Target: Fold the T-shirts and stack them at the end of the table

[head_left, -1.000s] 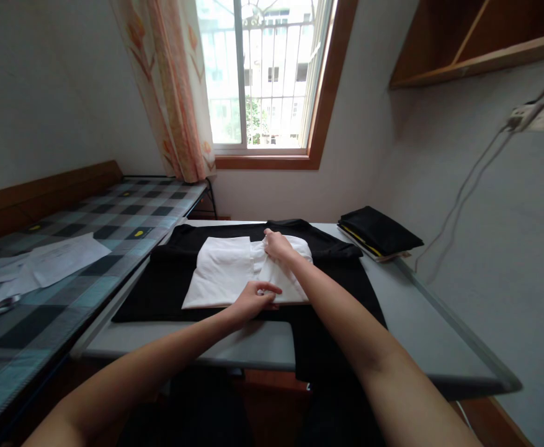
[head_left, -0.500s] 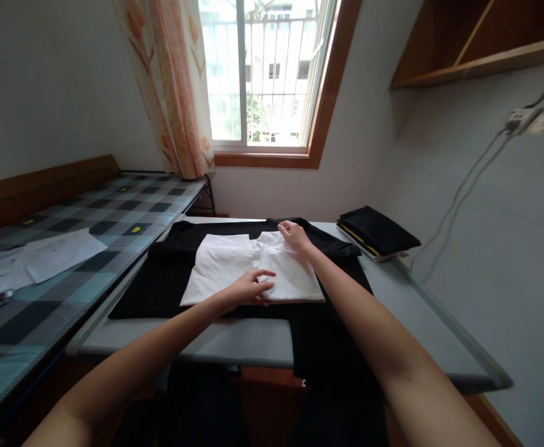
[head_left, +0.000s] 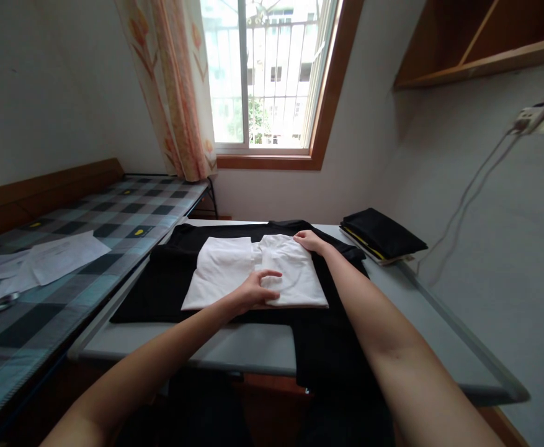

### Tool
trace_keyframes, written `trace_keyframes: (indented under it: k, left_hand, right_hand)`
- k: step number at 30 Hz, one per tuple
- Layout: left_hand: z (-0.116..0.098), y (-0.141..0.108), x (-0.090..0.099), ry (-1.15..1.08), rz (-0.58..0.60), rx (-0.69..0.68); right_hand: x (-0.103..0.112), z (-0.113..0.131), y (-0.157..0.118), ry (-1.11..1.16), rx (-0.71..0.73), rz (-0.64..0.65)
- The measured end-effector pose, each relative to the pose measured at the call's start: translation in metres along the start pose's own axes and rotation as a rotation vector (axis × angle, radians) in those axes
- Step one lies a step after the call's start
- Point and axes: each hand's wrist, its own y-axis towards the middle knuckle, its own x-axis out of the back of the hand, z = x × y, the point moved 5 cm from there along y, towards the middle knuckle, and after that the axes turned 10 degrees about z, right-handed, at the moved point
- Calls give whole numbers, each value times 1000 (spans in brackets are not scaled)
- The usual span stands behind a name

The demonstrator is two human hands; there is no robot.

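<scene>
A folded white shirt (head_left: pixel 225 267) lies flat on top of a spread black garment (head_left: pixel 151 292). My left hand (head_left: pixel 257 290) rests over the near middle of the shirt, with thumb and forefinger spread apart and nothing between them. At the shirt's far right corner is my right hand (head_left: pixel 309 241), its fingers closed on the fabric edge. One part of the black garment hangs over the table's front edge, partly behind my right forearm.
Underneath is a grey-white table (head_left: pixel 248 347). A black folded bundle (head_left: pixel 383 233) sits on its far right corner. To the left stands a bed with a checked mattress (head_left: pixel 90 217) and papers (head_left: pixel 57 257) on it. Beyond are a curtain (head_left: pixel 178 93) and a window (head_left: pixel 276 81).
My right hand has moved right along the shirt's far edge to its corner. That side of the shirt now lies smoother and wider. My left hand has barely shifted.
</scene>
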Motion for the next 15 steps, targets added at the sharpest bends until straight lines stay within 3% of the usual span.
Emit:
trace_keyframes:
  k: [3, 5, 8, 10, 12, 15]
  left_hand:
    - [1, -4, 4, 155, 76, 63]
    - [0, -6, 9, 320, 68, 66]
    - [-17, -9, 11, 724, -164, -143]
    - [-33, -11, -5, 981, -260, -374]
    - [-40, -8, -34, 1153, -143, -548]
    - [-41, 6, -76, 1346, 116, -670]
  right_hand:
    - [3, 0, 10, 8, 1, -20]
    - [4, -2, 17, 2, -7, -25]
    - [2, -4, 22, -4, -15, 4]
    - [3, -5, 21, -2, -14, 23]
    - [6, -4, 17, 5, -18, 34]
    - [12, -3, 7, 24, -17, 44]
